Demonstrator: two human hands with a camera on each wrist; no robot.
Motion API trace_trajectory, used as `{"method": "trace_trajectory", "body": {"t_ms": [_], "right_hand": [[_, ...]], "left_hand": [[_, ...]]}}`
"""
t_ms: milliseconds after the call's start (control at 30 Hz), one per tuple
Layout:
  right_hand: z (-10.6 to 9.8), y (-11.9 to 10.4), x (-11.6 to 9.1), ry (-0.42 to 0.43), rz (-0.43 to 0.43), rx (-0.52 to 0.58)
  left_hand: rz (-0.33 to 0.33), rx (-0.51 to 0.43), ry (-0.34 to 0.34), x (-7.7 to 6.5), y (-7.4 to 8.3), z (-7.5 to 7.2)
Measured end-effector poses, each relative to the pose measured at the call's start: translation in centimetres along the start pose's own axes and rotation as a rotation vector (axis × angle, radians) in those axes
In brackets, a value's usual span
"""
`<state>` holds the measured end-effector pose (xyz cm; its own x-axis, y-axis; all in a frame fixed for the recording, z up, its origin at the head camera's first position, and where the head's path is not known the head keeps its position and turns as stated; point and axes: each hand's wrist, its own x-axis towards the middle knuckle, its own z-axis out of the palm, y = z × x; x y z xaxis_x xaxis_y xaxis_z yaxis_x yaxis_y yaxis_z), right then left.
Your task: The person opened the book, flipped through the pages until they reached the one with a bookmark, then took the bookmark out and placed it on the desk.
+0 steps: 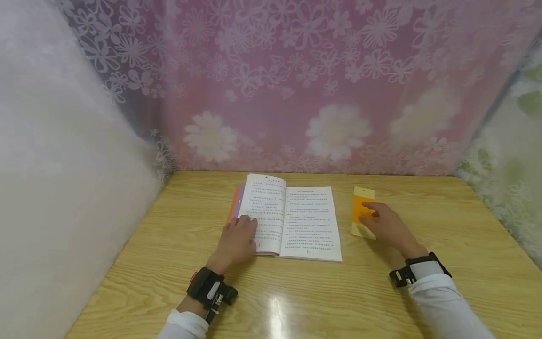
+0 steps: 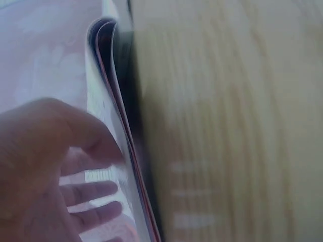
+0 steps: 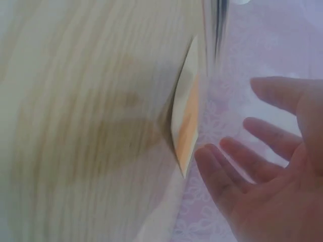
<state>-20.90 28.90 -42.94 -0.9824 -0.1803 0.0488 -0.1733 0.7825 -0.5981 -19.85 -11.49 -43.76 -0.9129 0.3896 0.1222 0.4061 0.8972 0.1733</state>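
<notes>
An open book (image 1: 311,226) with printed text lies on the table, its left pages curving up toward the spine. My left hand (image 1: 237,239) rests on the lower left page, thumb near the bottom edge. In the left wrist view, the thumb and extended fingers of the left hand (image 2: 55,166) lie along the curved pages (image 2: 108,101). To the right of the book is a pale yellow bookmark (image 1: 363,190) with an orange middle and a small hole at its top. My right hand (image 1: 389,227) hovers over its right side. Spread fingers of the right hand (image 3: 267,176) hold nothing in the right wrist view.
The wooden table (image 1: 139,263) reaches back to a pink floral curtain (image 1: 271,94). A whitish cloth (image 1: 63,165) hangs along the left side, and a leaf-patterned one (image 1: 508,155) along the right. Purple and orange cover edges (image 1: 236,202) stick out at the book's left.
</notes>
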Motion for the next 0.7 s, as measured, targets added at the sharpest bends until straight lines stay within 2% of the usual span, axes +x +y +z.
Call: {"method": "trace_trajectory", "body": {"t_ms": [200,367,467,700], "right_hand": [[0.0,-1.5,-0.2,-0.010,-0.054,-0.014],[-0.2,-2.0,-0.4,-0.036,-0.067,-0.018],[-0.4,-2.1,-0.4,-0.050,-0.071,-0.030],[-1.0,-2.3,-0.7,-0.073,-0.061,-0.076]], "left_hand": [[0.045,-0.042,0.090,-0.3,-0.9,-0.8],[0.036,-0.095,0.152,-0.2,-0.9,-2.2],[0.030,-0.133,0.175,-0.2,-0.7,-3.3],[0.046,-0.215,0.172,-0.3,0.2,-5.2]]}}
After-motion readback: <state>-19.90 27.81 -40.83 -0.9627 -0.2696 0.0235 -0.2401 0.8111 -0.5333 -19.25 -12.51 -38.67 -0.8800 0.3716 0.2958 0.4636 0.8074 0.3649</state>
